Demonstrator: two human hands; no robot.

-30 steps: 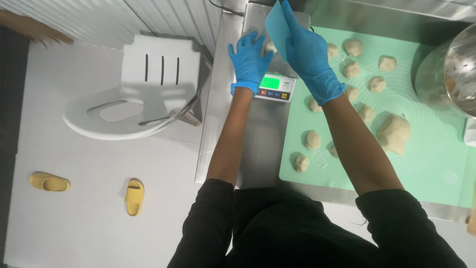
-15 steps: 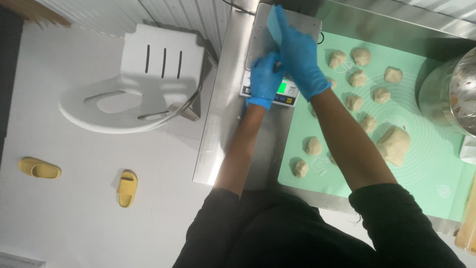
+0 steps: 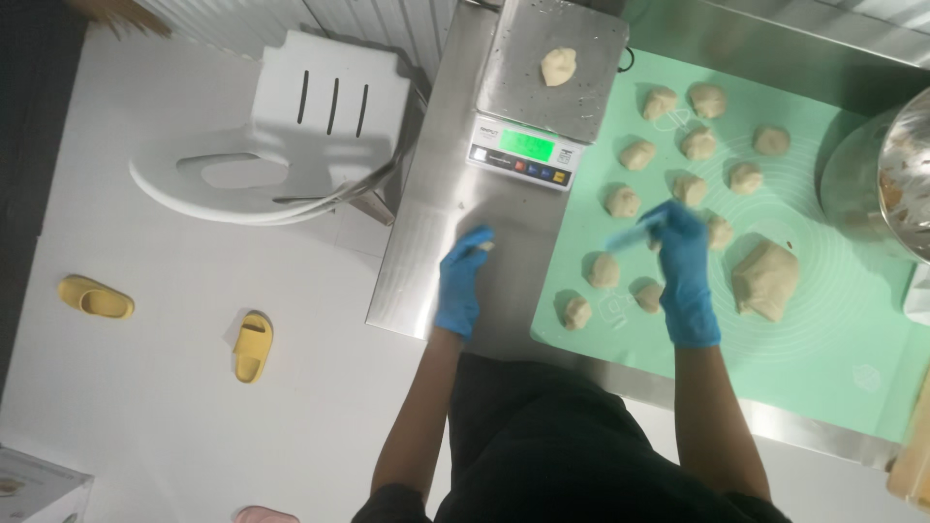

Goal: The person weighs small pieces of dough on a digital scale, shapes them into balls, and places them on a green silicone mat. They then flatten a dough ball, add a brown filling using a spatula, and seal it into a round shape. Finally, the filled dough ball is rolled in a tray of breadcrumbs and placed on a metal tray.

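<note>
- The left hand (image 3: 463,291), in a blue glove, rests on the bare steel table (image 3: 426,242), below the scale; its fingers are loosely curled and hold nothing that I can see.
- The right hand (image 3: 686,276), also in a blue glove, is over the green silicone mat (image 3: 823,329) and its fingers are closed around a thin blue plastic scraper (image 3: 635,232).
- The scraper is blurred; it points left, between the small round dough pieces (image 3: 620,201).
- A bigger block of beige dough (image 3: 765,279) lies on the mat just right of this hand.
- One small piece of dough (image 3: 558,66) sits on the steel plate of the digital scale with green display (image 3: 528,147), well apart from both hands.
- A white plastic chair (image 3: 291,136) and two yellow slippers (image 3: 252,346) are on the floor at the left.
</note>
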